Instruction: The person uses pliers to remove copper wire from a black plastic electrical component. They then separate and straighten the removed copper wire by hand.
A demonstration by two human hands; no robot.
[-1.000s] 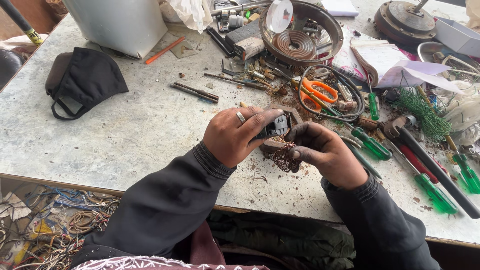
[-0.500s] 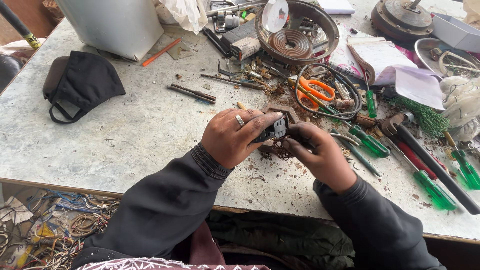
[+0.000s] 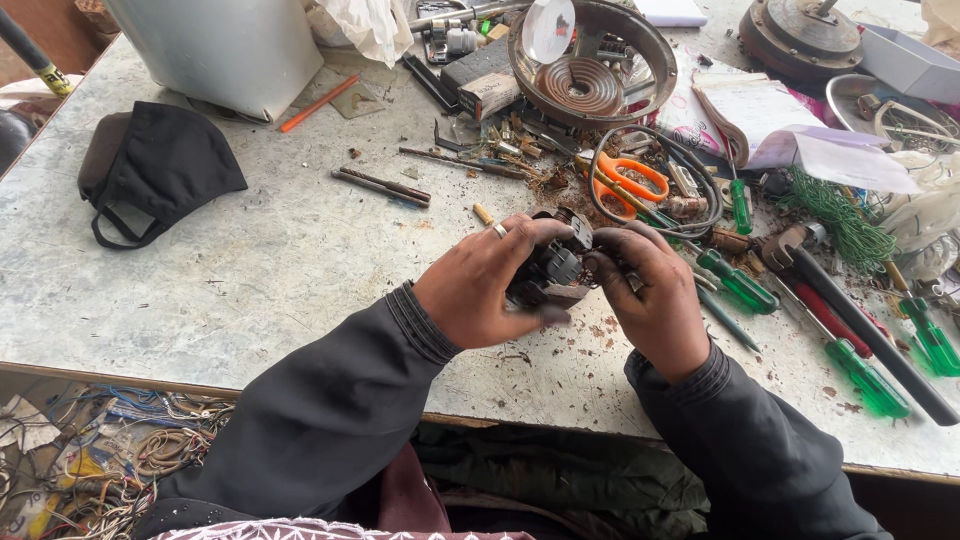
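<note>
**Both hands closed on a small black part, centre of frame**

I see my left hand [image 3: 480, 295] and right hand [image 3: 650, 300] meeting just below the middle of the frame, over the pale speckled tabletop [image 3: 250, 270]. Between them sits a small black electrical part [image 3: 555, 265] with ribbed plastic and bits of metal; it is held clear of the surface. My left fingers [image 3: 535, 235] curl over its top with the thumb pressed under it, a ring on one finger. My right fingers [image 3: 610, 265] close on its right side. Both sets of fingers are narrow, gripping the part.

Brown crumbs and scraps lie on the tabletop right under the hands. To the right of the hands lie several green-handled screwdrivers [image 3: 735, 280]. Orange-handled scissors [image 3: 630, 180] lie above the hands, inside a loop of black cable. A round metal dish with a heating coil [image 3: 590, 60] stands at the upper centre. A black face mask [image 3: 155, 175] lies at the left, well apart from the hands.
</note>
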